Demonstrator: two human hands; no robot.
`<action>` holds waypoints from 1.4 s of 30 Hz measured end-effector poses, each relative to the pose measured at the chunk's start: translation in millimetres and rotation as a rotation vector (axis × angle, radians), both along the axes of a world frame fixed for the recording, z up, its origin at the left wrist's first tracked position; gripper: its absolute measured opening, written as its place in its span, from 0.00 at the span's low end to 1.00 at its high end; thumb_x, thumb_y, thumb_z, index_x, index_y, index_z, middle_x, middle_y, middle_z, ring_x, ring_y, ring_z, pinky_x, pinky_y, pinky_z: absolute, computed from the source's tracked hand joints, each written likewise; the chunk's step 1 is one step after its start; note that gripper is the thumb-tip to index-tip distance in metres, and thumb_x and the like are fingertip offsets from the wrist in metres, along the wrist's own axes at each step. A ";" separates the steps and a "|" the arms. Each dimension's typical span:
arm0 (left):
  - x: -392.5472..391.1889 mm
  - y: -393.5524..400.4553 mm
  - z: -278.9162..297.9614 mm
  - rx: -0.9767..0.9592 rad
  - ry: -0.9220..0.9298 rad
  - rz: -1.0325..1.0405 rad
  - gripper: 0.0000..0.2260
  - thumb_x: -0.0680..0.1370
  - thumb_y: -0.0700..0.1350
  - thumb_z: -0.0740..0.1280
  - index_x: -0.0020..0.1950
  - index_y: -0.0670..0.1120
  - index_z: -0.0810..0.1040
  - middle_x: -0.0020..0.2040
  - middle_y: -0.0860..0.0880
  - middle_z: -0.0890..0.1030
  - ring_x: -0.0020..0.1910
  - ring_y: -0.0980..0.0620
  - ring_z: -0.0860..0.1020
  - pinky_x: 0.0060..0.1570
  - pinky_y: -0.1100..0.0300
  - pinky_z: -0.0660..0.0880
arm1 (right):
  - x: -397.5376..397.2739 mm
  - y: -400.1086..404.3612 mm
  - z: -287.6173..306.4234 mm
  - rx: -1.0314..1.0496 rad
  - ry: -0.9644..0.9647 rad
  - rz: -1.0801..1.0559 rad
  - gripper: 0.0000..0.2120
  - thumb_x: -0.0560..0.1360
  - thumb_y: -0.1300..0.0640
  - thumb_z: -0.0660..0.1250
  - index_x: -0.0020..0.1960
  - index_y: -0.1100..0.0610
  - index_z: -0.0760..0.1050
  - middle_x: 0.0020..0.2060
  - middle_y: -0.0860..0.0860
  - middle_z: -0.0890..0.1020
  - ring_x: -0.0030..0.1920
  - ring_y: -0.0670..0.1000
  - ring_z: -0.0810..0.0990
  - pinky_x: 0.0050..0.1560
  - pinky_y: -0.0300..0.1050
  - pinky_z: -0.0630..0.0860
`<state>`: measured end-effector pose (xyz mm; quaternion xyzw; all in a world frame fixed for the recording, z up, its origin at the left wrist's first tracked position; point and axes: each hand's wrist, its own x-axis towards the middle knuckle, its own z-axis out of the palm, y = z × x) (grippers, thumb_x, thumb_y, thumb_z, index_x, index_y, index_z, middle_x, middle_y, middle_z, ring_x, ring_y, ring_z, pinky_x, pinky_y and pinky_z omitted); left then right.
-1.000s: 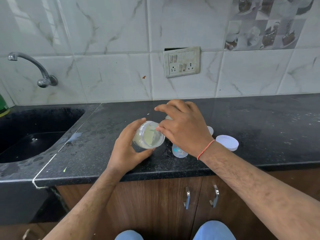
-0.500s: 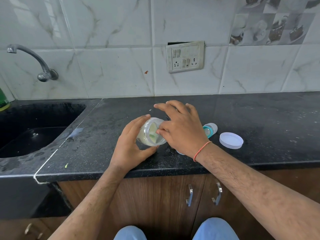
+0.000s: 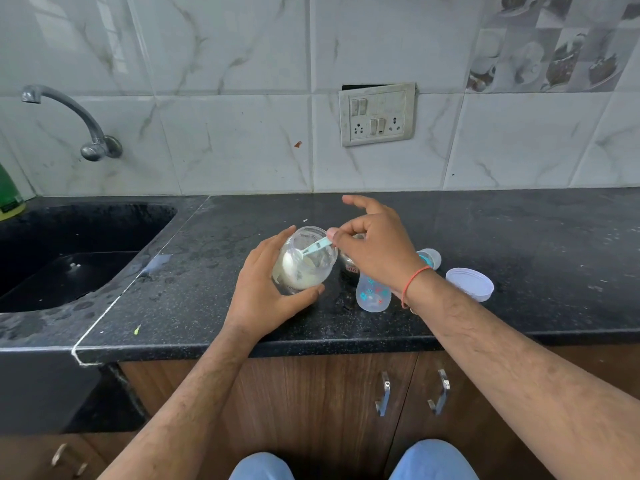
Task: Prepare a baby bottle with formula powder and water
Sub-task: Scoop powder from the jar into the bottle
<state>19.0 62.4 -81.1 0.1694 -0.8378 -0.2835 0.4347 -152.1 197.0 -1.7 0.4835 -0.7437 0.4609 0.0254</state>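
My left hand (image 3: 263, 292) grips a clear jar (image 3: 304, 261) of pale formula powder, tilted with its mouth toward me above the black counter (image 3: 519, 258). My right hand (image 3: 377, 251) pinches the handle of a light-blue scoop (image 3: 313, 247) whose bowl sits inside the jar. A clear baby bottle (image 3: 372, 291) with blue and red prints lies on its side on the counter under my right wrist, its teal-ringed end (image 3: 429, 258) pointing away. The jar's white lid (image 3: 470, 284) rests on the counter to the right.
A dark sink (image 3: 69, 258) lies to the left with a metal tap (image 3: 69, 119) above it and a green bottle (image 3: 8, 192) at the far left edge. A switch and socket plate (image 3: 377, 114) is on the tiled wall. Cabinet doors with handles (image 3: 412, 393) are below.
My right hand has lifted away from the jar's mouth and now shows the blue scoop pinched in its fingers inside the jar. The baby bottle on the counter is more exposed.
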 end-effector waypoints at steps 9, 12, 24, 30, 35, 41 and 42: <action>0.6 -0.9 -0.9 0.090 0.018 -0.006 0.44 0.68 0.61 0.84 0.82 0.60 0.71 0.74 0.64 0.78 0.76 0.56 0.76 0.74 0.41 0.76 | -24.8 9.8 13.5 -0.048 -0.223 0.038 0.09 0.79 0.50 0.76 0.45 0.53 0.90 0.67 0.40 0.76 0.73 0.42 0.74 0.74 0.56 0.72; 1.7 0.1 -0.4 0.115 0.027 -0.019 0.43 0.68 0.59 0.84 0.81 0.60 0.72 0.73 0.64 0.80 0.75 0.59 0.77 0.72 0.42 0.78 | -28.0 9.4 12.6 -0.051 -0.235 0.027 0.08 0.79 0.50 0.75 0.46 0.53 0.90 0.73 0.44 0.76 0.72 0.43 0.74 0.75 0.56 0.71; 2.2 0.9 0.3 0.110 0.017 -0.053 0.41 0.69 0.53 0.87 0.78 0.65 0.72 0.71 0.63 0.81 0.71 0.64 0.78 0.70 0.50 0.80 | -29.3 15.1 12.8 -0.064 -0.001 -0.051 0.07 0.78 0.50 0.77 0.46 0.53 0.90 0.73 0.45 0.76 0.76 0.48 0.68 0.67 0.39 0.60; 3.9 2.4 2.4 0.099 0.018 -0.050 0.39 0.68 0.59 0.85 0.74 0.74 0.71 0.70 0.65 0.81 0.71 0.63 0.79 0.70 0.47 0.80 | -30.7 15.1 14.1 -0.064 0.009 -0.047 0.07 0.78 0.49 0.77 0.46 0.52 0.90 0.72 0.44 0.76 0.75 0.47 0.68 0.67 0.41 0.61; 2.5 0.8 0.7 0.115 -0.007 -0.047 0.41 0.68 0.61 0.84 0.78 0.70 0.72 0.70 0.64 0.81 0.72 0.61 0.78 0.72 0.46 0.79 | -32.3 16.5 17.9 -0.042 -0.045 -0.023 0.07 0.77 0.50 0.77 0.47 0.53 0.90 0.68 0.44 0.79 0.65 0.42 0.75 0.59 0.29 0.68; 1.3 -1.5 -0.8 0.131 -0.054 -0.037 0.45 0.68 0.62 0.83 0.83 0.59 0.71 0.72 0.63 0.81 0.74 0.58 0.78 0.74 0.45 0.77 | -32.5 14.8 16.8 -0.041 -0.066 -0.027 0.06 0.77 0.50 0.78 0.46 0.51 0.90 0.66 0.43 0.79 0.66 0.43 0.77 0.69 0.46 0.72; 1.1 -1.5 -0.8 0.132 -0.056 -0.034 0.45 0.68 0.62 0.83 0.83 0.60 0.71 0.72 0.63 0.81 0.74 0.58 0.78 0.74 0.44 0.77 | -32.8 14.3 16.6 -0.041 -0.059 -0.028 0.06 0.77 0.50 0.78 0.45 0.50 0.90 0.65 0.43 0.80 0.66 0.44 0.77 0.69 0.47 0.72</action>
